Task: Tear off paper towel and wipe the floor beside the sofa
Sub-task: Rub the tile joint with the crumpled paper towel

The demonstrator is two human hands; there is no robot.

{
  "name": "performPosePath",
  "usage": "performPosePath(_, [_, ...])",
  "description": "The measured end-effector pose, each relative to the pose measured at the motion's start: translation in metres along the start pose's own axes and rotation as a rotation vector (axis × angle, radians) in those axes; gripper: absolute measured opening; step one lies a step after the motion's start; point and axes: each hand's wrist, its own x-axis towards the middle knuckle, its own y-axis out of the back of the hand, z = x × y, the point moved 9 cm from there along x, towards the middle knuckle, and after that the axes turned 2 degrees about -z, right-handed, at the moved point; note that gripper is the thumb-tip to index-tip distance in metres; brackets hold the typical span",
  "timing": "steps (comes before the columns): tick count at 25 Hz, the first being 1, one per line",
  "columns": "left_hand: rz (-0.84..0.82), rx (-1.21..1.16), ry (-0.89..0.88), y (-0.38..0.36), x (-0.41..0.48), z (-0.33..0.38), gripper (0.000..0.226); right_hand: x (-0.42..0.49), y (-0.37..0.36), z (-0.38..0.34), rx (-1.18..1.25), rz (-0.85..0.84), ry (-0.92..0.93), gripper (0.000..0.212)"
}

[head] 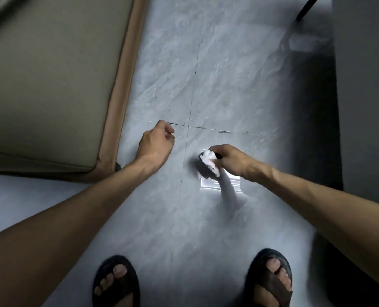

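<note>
My right hand (230, 161) is shut on a crumpled white paper towel (209, 160), held low over the grey marble-patterned floor (217, 85) to the right of a tile joint. My left hand (156, 144) hangs with its fingers curled shut and nothing seen in it, just right of the sofa (51, 85). The sofa has a grey-beige cushion and a tan border, filling the upper left. Dark smudges run along the tile joint (225, 131) beyond both hands.
My two feet in dark sandals (115, 282) (270, 278) stand on the floor at the bottom. A grey wall or cabinet side (365, 96) rises on the right. A dark thin leg (305, 7) stands at the top right. A bright light reflection (208, 185) lies under the right hand.
</note>
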Motion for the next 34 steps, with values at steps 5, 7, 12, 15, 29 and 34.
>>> performPosePath(5, [-0.17, 0.01, 0.029, 0.026, -0.07, 0.051, 0.018, -0.089, -0.001, -0.038, 0.584, 0.179, -0.023, 0.017])
performPosePath(7, [-0.256, 0.048, 0.012, 0.045, -0.107, 0.086, 0.017, -0.142, 0.002, -0.063, 0.757, 0.283, -0.047, 0.02])
performPosePath(12, [-0.489, 0.19, -0.088, 0.087, -0.213, 0.196, 0.016, -0.308, 0.022, -0.108, 0.872, 0.57, -0.22, 0.033])
performPosePath(15, [-0.559, 0.232, -0.159, 0.092, -0.264, 0.255, 0.015, -0.409, 0.042, -0.109, 0.776, 0.716, -0.333, 0.026])
performPosePath(29, [-0.648, 0.352, -0.146, -0.041, -0.413, 0.317, 0.018, -0.569, 0.118, 0.098, -0.062, 0.738, -0.791, 0.03])
performPosePath(34, [-0.575, 0.386, -0.17, 0.031, -0.449, 0.38, 0.018, -0.576, 0.116, -0.049, -0.23, 0.379, -0.471, 0.017])
